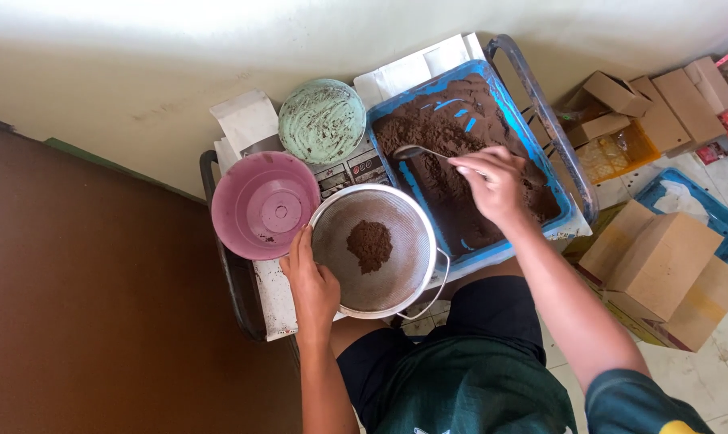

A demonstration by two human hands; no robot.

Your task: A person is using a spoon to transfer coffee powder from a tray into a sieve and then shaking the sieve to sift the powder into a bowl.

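Note:
My left hand grips the left rim of a round metal sieve, which holds a small heap of brown powder. My right hand is shut on the handle of a metal spoon. The spoon's bowl reaches left into a blue tray filled with dark brown powder. The sieve sits just left of the tray's near corner.
An empty pink bowl stands left of the sieve, a green bowl smeared with powder behind it, a scale between them. White paper lies under the bowls. Cardboard boxes and a blue lid crowd the tiled floor at right.

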